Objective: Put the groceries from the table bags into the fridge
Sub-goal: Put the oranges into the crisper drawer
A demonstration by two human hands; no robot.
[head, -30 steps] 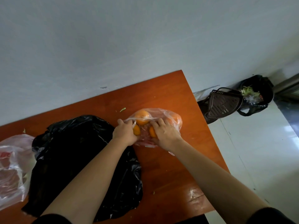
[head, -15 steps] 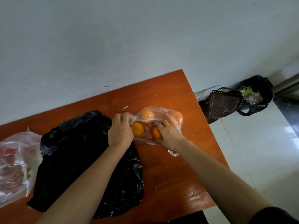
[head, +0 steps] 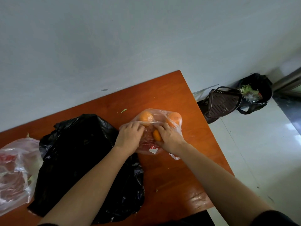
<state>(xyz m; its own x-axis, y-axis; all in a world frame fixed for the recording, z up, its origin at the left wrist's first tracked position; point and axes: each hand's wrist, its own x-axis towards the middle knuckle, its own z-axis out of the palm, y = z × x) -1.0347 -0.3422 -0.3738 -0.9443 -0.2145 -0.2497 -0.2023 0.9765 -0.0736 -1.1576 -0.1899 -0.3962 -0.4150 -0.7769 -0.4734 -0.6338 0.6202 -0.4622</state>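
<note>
Oranges (head: 145, 118) in a clear plastic bag (head: 162, 117), far right part of the orange table (head: 179, 176), both hands at its mouth.
Red print on the clear bag, unreadable; same on a second clear bag (head: 14, 170) at the left edge. Left hand (head: 129, 138) pinches the bag's film shut between its fingers; right hand (head: 169, 141) is closed on the film beside a small orange (head: 156, 135). Black bag (head: 78, 154) just left, contents hidden. Bare tabletop right of the bag up to the edge; bin (head: 255, 93) on the floor beyond.

Home kitchen: grocery bags (head: 156, 128), scrap bin (head: 254, 93).
</note>
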